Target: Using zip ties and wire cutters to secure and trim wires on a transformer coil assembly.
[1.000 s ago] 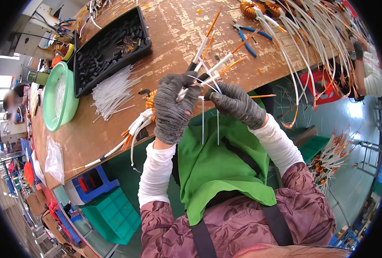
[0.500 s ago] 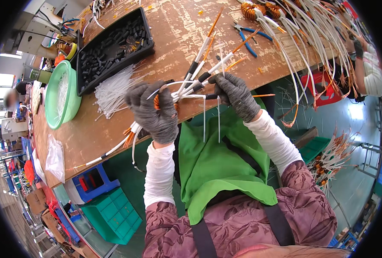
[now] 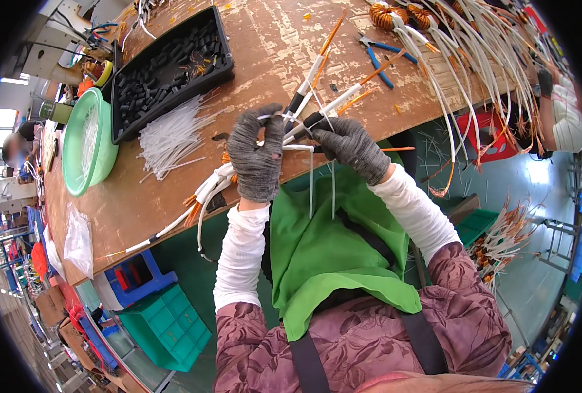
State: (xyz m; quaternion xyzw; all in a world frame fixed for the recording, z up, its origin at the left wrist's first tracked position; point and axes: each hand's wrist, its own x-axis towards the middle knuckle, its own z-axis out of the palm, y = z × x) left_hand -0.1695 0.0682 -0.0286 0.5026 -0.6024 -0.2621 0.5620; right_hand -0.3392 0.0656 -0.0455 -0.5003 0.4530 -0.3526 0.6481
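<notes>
Wire bundle [image 3: 296,103], btwn gloved L hand [image 3: 255,157] & R hand [image 3: 356,150], each pinching thin white strip [image 3: 318,103]

Gloved left hand [image 3: 257,160], gloved right hand [image 3: 359,150] close beside, fingers [image 3: 275,131] curled, forearms [image 3: 416,208] angled inward

I identify an assembly workshop: worn bench [image 3: 271,52] with copper-wound coils [image 3: 384,18], pliers [image 3: 378,64] and parts tray [image 3: 221,78]; beige equipment [image 3: 40,60] at my feed's distorted left rim is probably machinery.

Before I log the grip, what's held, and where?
The left hand pinches a white cable tie near one end; the right hand is at the wires, its exact hold hidden.
</notes>
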